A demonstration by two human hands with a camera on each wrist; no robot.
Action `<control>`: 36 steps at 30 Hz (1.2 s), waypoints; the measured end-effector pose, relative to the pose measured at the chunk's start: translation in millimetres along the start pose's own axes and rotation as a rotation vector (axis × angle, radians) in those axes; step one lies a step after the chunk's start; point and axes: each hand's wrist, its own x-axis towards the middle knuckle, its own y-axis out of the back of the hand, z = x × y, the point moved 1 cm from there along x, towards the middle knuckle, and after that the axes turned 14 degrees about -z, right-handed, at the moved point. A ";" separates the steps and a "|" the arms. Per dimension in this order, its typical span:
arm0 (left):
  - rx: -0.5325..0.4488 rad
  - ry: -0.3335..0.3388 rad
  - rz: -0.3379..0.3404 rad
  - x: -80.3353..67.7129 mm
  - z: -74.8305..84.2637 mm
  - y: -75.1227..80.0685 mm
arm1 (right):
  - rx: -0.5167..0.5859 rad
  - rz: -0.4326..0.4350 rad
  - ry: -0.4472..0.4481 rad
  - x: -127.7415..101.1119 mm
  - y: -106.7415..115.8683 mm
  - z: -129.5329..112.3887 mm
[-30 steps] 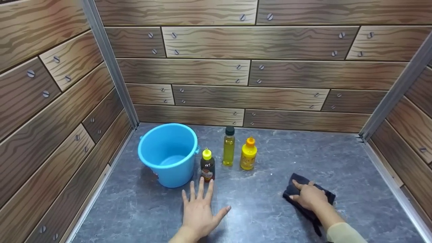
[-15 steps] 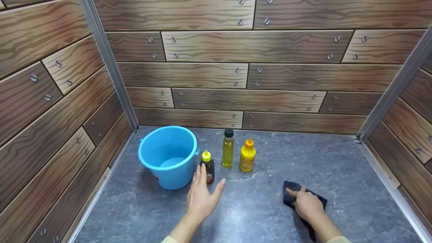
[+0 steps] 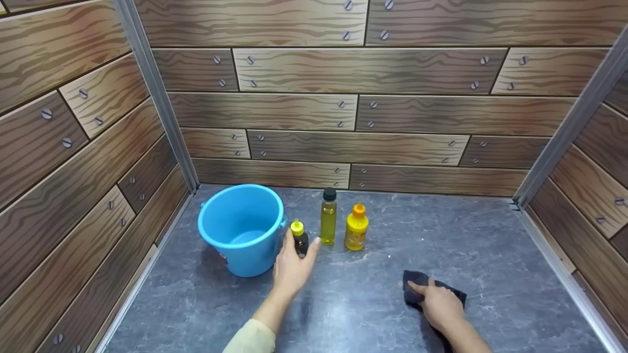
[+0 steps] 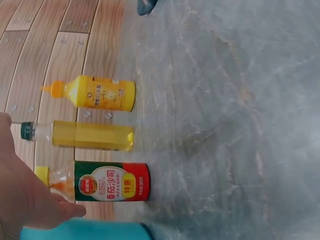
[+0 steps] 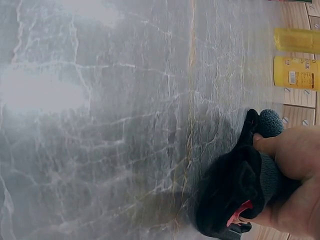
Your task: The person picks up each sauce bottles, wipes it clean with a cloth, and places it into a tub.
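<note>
Wood-plank walls box in a grey marbled floor point(image 3: 373, 304) on three sides. Near the back left corner stands a blue bucket point(image 3: 241, 226), and right beside it a row of three bottles: a dark sauce bottle point(image 3: 299, 238) with a yellow cap, a tall bottle of yellow oil point(image 3: 328, 217), and an orange-capped yellow squeeze bottle point(image 3: 355, 228).

From the head cam, the left hand point(image 3: 291, 267) is right at the sauce bottle, fingers relaxed with the thumb out toward the oil. The left wrist cam actually shows the red, green and yellow label point(image 4: 111, 181), which the head view hides, and no closed grip yet.

Towards the front right, the right hand point(image 3: 438, 306) presses on a dark cloth point(image 3: 413, 283). The right wrist cam shows the fingers bunching it up, clutching the fabric.
</note>
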 end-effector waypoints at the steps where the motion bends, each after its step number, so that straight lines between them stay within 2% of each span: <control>1: -0.006 0.011 0.002 2.3 1.0 0.8 | 0.000 -0.005 -0.003 -0.3 0.2 -0.8; 5: -0.038 0.059 0.018 9.8 7.5 3.5 | 0.018 -0.021 -0.011 -0.6 1.9 -2.8; 11: -0.049 0.083 0.079 20.1 13.5 3.6 | 0.014 0.005 0.015 -2.3 3.6 -3.1; 17: -0.027 0.124 0.164 27.9 17.7 -1.6 | 0.018 0.012 0.027 -3.3 2.1 -2.3; 21: 0.004 0.124 0.232 30.5 20.1 -4.9 | 0.038 -0.005 0.000 -2.8 0.9 -3.3; 24: 0.041 0.123 0.257 31.3 21.9 -6.8 | 0.047 -0.015 -0.019 -2.9 -0.2 -3.5; 28: 0.092 0.102 0.228 29.8 24.1 -6.9 | 0.038 0.005 -0.015 -3.5 -2.1 -3.1; 31: 0.113 0.064 0.172 28.5 24.8 -5.8 | 0.036 0.014 -0.011 -3.4 -2.9 -3.1; 36: 0.037 0.016 -0.007 27.2 24.4 -2.5 | 0.034 0.007 -0.006 -4.0 -2.0 -2.7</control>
